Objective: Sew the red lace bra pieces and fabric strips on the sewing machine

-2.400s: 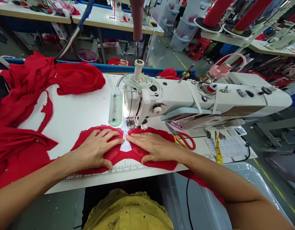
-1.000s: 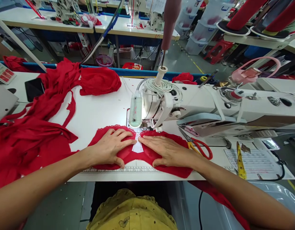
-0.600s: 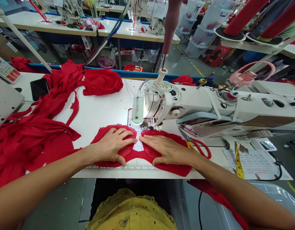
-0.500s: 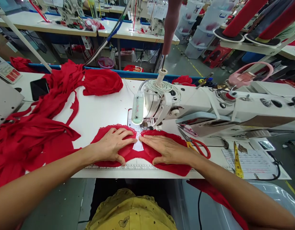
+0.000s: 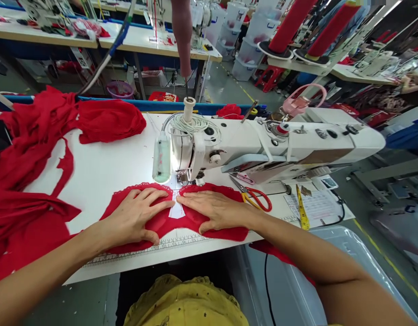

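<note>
A red lace-edged fabric piece (image 5: 181, 222), looking like joined bra cups, lies on the white sewing table in front of the needle area. My left hand (image 5: 136, 215) rests flat on its left half, fingers spread. Over the right half, my right hand (image 5: 215, 209) lies palm down with fingers stretched out. Between my fingertips shows a small white paper template (image 5: 176, 209) with marks on it, at the middle of the fabric. Just beyond stands the sewing machine (image 5: 242, 136), its presser foot (image 5: 183, 176) close behind the fabric's top edge.
Red fabric (image 5: 25, 181) is heaped on the left. Orange-handled scissors (image 5: 258, 199) lie right of my right hand, with a yellow tape measure (image 5: 302, 210) and a written sheet (image 5: 317, 208) farther right. A printed ruler (image 5: 171, 242) runs along the front edge. A clear plastic bin (image 5: 344, 249) stands below.
The view has turned to the right, so everything sits farther left in the picture. Both hands stay flat on the red fabric, with the white template still between them.
</note>
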### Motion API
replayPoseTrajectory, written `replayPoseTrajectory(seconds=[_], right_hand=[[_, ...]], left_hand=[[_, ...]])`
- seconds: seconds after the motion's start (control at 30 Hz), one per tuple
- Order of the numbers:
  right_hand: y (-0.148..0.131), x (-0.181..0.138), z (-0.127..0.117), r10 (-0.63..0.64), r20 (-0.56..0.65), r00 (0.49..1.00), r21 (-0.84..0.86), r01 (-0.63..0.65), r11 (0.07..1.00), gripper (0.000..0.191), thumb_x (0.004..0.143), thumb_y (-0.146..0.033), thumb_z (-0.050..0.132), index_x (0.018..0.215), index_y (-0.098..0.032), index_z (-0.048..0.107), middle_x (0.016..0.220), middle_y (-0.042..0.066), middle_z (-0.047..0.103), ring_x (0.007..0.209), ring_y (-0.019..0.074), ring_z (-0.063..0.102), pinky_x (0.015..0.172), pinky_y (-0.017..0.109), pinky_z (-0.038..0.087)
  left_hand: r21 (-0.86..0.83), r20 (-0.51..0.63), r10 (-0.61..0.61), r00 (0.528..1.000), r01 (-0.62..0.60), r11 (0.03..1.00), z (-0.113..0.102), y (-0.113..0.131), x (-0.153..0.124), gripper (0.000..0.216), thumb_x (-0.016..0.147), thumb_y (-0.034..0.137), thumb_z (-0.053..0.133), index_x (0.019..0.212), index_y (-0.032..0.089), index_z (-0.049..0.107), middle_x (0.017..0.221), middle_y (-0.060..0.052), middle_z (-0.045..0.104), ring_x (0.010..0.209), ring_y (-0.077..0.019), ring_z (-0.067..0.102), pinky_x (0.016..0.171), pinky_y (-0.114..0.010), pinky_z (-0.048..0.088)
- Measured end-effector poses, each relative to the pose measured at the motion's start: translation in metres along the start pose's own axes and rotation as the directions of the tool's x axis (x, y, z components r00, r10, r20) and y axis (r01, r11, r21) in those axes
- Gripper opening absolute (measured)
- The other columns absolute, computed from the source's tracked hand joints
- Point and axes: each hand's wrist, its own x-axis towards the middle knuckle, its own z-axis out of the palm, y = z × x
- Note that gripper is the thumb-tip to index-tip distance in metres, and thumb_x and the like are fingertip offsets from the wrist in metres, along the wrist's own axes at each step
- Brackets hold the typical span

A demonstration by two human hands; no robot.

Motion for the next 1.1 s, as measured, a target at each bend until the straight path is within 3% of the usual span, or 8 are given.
replayPoseTrajectory(seconds=[0.37, 0.63, 0.83, 1.1], right_hand=[[0.0013, -0.0009, 0.0003, -0.011, -0.003, 1.0, -0.007, 0.011, 1.0, 0.094, 0.086, -0.034, 0.073, 0.16, -0.017, 0.018, 0.164, 0.014, 0.023, 0.153, 0.023, 0.018, 0.121, 0.041, 0.022], [0.002, 0.0001, 0.0041, 0.01, -0.007, 1.0, 0.008, -0.009, 1.0, 0.098, 0.082, -0.034, 0.077, 0.16, -0.02, 0.019, 0.164, 0.015, 0.024, 0.152, 0.0272, 0.022, 0.121, 0.044, 0.024], [-0.0008, 0.0016, 0.0043, 0.033, -0.018, 0.999, 0.02, -0.033, 0.999, 0.101, 0.078, -0.029, 0.08, 0.16, -0.022, 0.021, 0.164, 0.014, 0.024, 0.151, 0.0286, 0.024, 0.12, 0.045, 0.025], [-0.0031, -0.0003, 0.0044, 0.02, -0.043, 0.999, 0.021, -0.019, 1.0, 0.097, 0.08, -0.028, 0.079, 0.159, -0.022, 0.023, 0.164, 0.014, 0.026, 0.151, 0.0278, 0.026, 0.12, 0.044, 0.027]], left_hand=[[-0.001, 0.009, 0.011, 1.0, -0.011, 1.0, 0.0001, -0.0014, 0.0012, 0.091, 0.067, 0.064, 0.081, 0.146, 0.034, 0.047, 0.154, -0.01, 0.045, 0.134, -0.0386, 0.044, 0.099, -0.051, 0.038], [-0.007, -0.024, 0.011, 1.0, -0.011, 1.0, -0.0009, 0.0018, -0.0025, 0.089, 0.067, 0.061, 0.082, 0.144, 0.034, 0.048, 0.152, -0.009, 0.046, 0.131, -0.0365, 0.045, 0.099, -0.047, 0.037], [0.024, 0.013, 0.013, 1.0, -0.014, 1.0, -0.0035, 0.0029, -0.0038, 0.089, 0.069, 0.066, 0.079, 0.146, 0.033, 0.046, 0.152, -0.012, 0.045, 0.131, -0.0366, 0.045, 0.1, -0.048, 0.036], [0.032, -0.072, 0.031, 0.997, -0.029, 0.999, 0.0033, 0.0021, -0.0063, 0.09, 0.067, 0.068, 0.079, 0.144, 0.032, 0.049, 0.148, -0.013, 0.049, 0.126, -0.0362, 0.049, 0.096, -0.045, 0.039]])
